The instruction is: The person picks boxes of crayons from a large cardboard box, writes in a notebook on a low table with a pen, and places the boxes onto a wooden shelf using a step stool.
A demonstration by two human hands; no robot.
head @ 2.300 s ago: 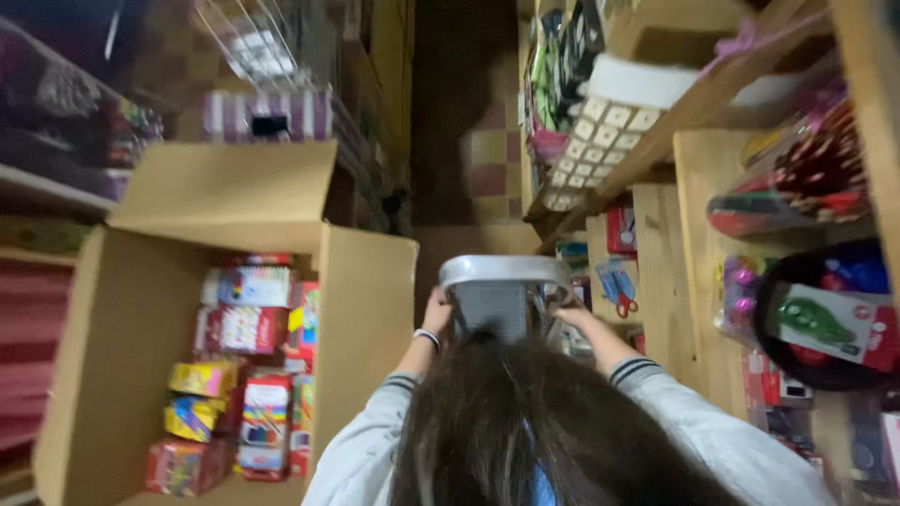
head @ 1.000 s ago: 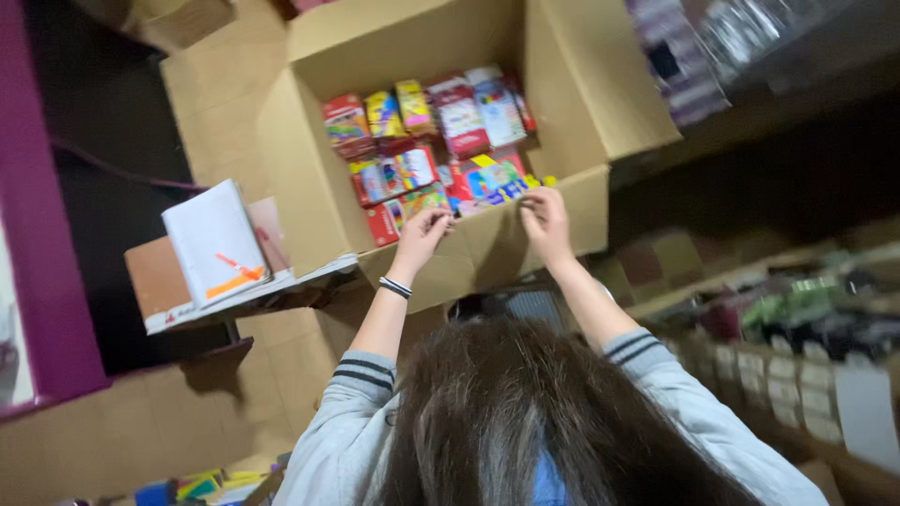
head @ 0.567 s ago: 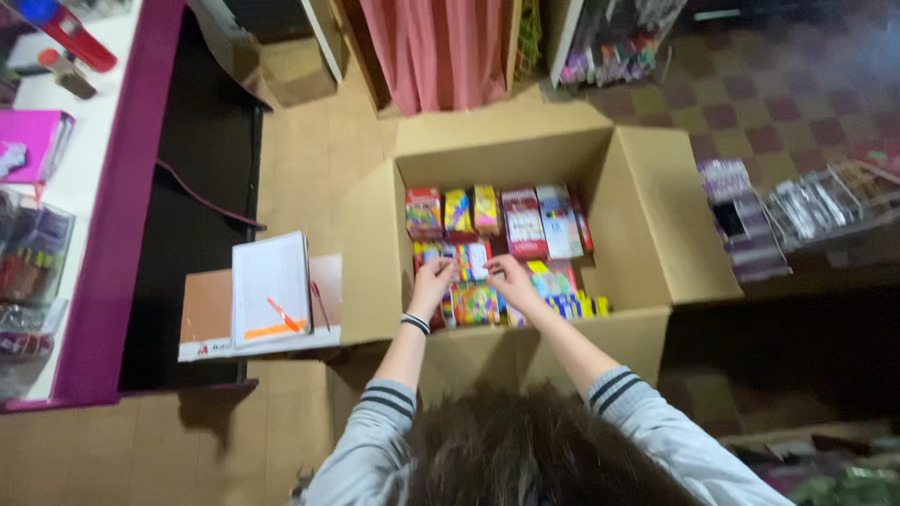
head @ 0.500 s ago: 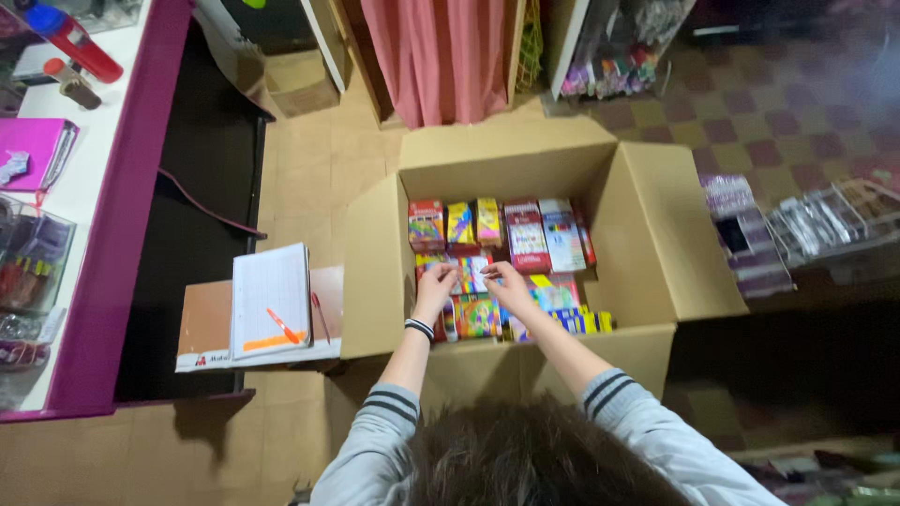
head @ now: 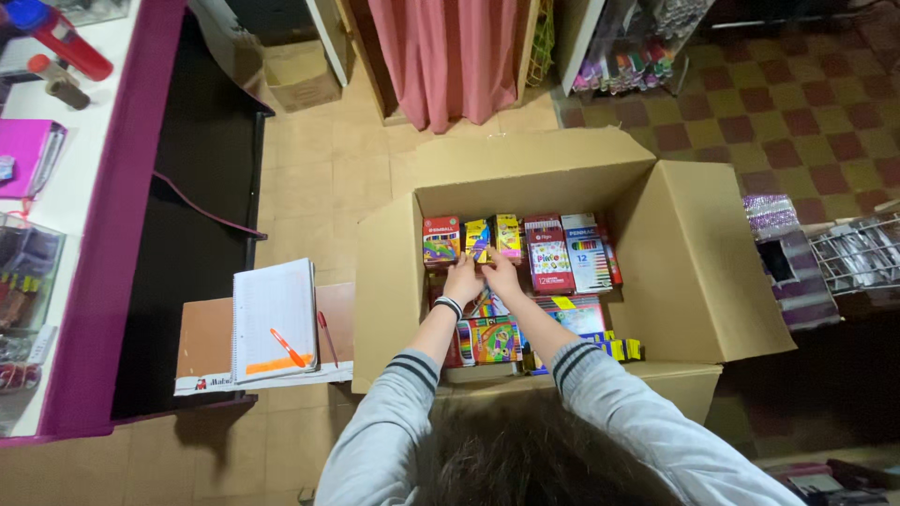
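Observation:
A large open cardboard box stands on the floor, filled with colourful packs of pencils and markers. My left hand and my right hand reach deep into it, side by side. Both rest on small yellow packs standing in the back row, between a red pack and a dark red pack. My fingers lie against the packs; whether they grip them is unclear. More flat packs lie under my forearms. My hair fills the bottom of the view.
A notebook with an orange pen lies on a low shelf left of the box. A purple-edged counter runs along the left. A pink curtain hangs beyond the box. Wire racks with goods stand at the right.
The view swung from the shelves down to the box. My hands moved from the box's near rim into it, then farther back to the rear row of packs.

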